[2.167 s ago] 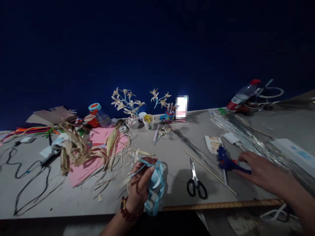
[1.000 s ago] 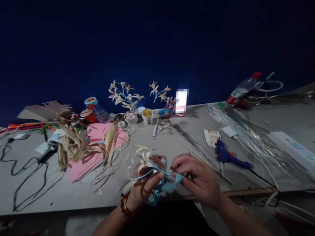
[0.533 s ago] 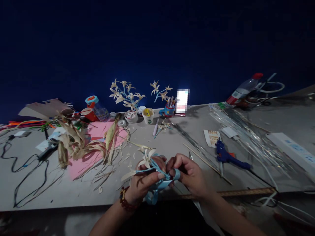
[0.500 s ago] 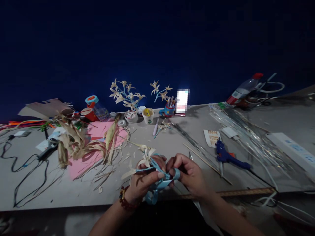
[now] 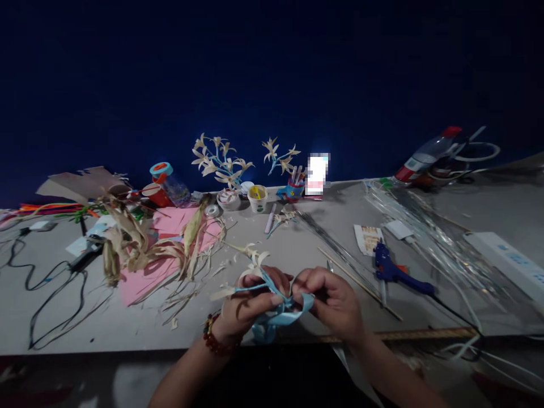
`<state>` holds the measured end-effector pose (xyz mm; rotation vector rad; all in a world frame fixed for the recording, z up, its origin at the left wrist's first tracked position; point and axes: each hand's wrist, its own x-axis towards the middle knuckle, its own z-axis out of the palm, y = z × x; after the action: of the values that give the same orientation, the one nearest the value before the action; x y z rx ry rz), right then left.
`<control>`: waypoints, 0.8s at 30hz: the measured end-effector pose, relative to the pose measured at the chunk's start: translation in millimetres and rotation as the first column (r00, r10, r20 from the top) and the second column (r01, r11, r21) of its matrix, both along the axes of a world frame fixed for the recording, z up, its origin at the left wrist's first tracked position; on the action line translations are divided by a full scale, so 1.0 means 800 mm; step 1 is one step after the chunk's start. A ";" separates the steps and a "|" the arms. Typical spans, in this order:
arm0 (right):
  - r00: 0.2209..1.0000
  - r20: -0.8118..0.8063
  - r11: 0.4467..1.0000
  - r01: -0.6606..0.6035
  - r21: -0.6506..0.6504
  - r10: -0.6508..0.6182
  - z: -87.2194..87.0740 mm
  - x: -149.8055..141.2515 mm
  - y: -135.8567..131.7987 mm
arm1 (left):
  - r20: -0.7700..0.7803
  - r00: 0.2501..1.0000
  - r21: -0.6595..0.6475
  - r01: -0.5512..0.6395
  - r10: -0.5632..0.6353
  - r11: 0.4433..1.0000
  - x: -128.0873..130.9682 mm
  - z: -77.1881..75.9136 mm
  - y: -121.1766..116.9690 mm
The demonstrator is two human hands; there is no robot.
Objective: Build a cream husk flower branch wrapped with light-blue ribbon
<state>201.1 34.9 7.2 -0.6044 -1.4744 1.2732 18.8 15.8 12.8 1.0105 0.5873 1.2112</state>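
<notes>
My left hand [image 5: 250, 300], with a beaded bracelet at its wrist, is closed around the blue-wrapped stems of a handmade flower sprig [image 5: 260, 266]. Its cream petals, which look like dried husk, fan out above and left of the fingers. A light-blue ribbon [image 5: 293, 317] loops below the stems and hangs under the left hand. My right hand [image 5: 334, 297] pinches this ribbon beside the stems, close to the left fingertips. Part of the stems and the spot where ribbon meets them are hidden by fingers.
Dried husks [image 5: 131, 249] lie on pink sheets [image 5: 170, 266] at left. A blue glue gun [image 5: 399, 275], a thin stick [image 5: 359, 283] and bundled wires [image 5: 327, 238] lie to the right. Finished flower branches [image 5: 219, 161] stand behind, near a small tub [image 5: 257, 201] and a lit phone [image 5: 317, 174].
My right hand has shifted slightly right and turned, drawing the ribbon into a wider loop. The left hand keeps hold of the stems. The whole view has shifted a little.
</notes>
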 end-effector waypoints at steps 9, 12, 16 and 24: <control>1.000 -0.005 0.983 -0.015 0.182 0.016 -0.010 0.002 0.009 | 0.042 0.998 -0.093 0.054 -0.050 0.994 -0.001 0.006 0.007; 0.998 -0.062 0.988 0.023 0.156 -0.013 -0.016 -0.002 0.008 | 0.079 0.995 -0.115 0.061 -0.052 0.992 0.000 0.006 0.009; 0.991 -0.111 0.993 0.090 0.076 -0.081 -0.022 -0.009 0.001 | 0.117 0.991 -0.142 0.086 -0.070 0.986 0.003 0.005 0.010; 0.970 -0.217 0.988 0.087 -0.126 -0.113 -0.019 -0.025 0.000 | 0.175 0.985 -0.256 0.037 0.008 0.966 0.011 0.009 0.010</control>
<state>181.5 34.6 -8.2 -0.5830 -1.1769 1.3085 27.6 23.7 19.6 0.6793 0.5812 1.1620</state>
